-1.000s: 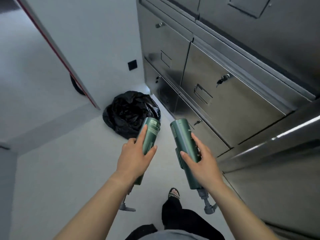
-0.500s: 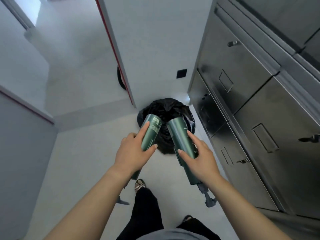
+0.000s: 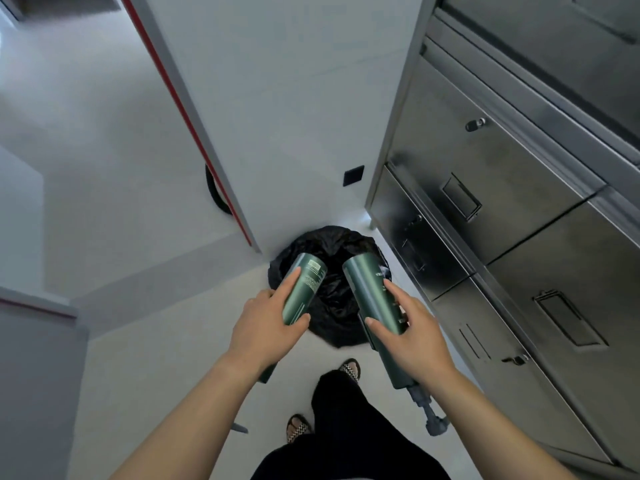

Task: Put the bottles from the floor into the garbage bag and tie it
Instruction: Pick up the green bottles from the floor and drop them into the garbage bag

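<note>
I hold two dark green pump bottles upside down, bases pointing away from me. My left hand grips the left bottle, whose white printed label faces up. My right hand grips the right bottle; its grey pump head hangs below my wrist. A black garbage bag sits on the floor in the corner, straight below and beyond both bottles. Its mouth looks gathered at the top; I cannot tell how wide it is.
Stainless steel cabinets with drawers and locks line the right side. A white wall panel with a red edge stands behind the bag. My feet in patterned sandals stand on the pale floor just short of the bag.
I have walked closer to the bag, which now lies directly under the bottles. Both hands keep the same grip.
</note>
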`<state>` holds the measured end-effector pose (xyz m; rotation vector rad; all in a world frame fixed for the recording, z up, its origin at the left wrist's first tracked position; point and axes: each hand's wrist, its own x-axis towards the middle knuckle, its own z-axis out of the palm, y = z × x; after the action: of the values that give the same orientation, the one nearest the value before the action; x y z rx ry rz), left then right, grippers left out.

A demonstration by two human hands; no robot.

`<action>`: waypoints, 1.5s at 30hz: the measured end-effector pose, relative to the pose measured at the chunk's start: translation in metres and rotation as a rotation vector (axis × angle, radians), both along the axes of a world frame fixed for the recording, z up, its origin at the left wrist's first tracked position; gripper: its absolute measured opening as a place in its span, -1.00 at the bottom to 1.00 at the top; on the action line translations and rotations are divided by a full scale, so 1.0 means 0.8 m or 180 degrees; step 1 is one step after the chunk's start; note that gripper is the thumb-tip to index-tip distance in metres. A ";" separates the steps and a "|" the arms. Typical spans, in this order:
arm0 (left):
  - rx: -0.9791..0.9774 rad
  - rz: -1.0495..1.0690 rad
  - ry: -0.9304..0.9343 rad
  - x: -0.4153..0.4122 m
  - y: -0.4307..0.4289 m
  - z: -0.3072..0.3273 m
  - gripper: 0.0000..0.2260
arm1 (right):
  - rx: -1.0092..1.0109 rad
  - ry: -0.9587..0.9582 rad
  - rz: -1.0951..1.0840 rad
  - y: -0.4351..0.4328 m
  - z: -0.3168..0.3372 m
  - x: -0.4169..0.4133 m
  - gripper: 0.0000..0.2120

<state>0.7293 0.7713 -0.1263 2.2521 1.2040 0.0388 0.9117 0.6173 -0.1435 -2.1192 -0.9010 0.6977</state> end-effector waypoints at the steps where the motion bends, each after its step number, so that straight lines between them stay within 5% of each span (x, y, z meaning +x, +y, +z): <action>1: -0.0002 -0.0049 0.0001 0.010 0.015 -0.003 -0.33 | -0.0014 -0.0038 -0.0024 0.012 -0.003 0.013 -0.36; 17: 0.0120 -0.0547 -0.0130 0.124 0.216 -0.010 -0.31 | -0.0049 -0.0124 -0.0432 0.169 -0.017 0.109 -0.36; 29: -0.0024 -0.2274 -0.0170 0.220 0.372 -0.042 -0.32 | -0.0069 0.0114 -0.2515 0.238 -0.038 0.075 -0.36; 36: -0.0135 -0.2667 0.0047 0.242 0.406 -0.142 -0.32 | -0.0301 0.0379 -0.2980 0.260 -0.134 0.036 -0.36; 45: -0.0360 -0.2383 0.0406 0.245 0.415 -0.360 -0.29 | -0.1039 0.0952 -0.2634 0.283 -0.372 0.032 -0.33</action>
<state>0.9257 1.1035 -0.4142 2.4843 0.3435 -0.4520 0.9370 0.8436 -0.4408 -2.3056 0.2863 0.7030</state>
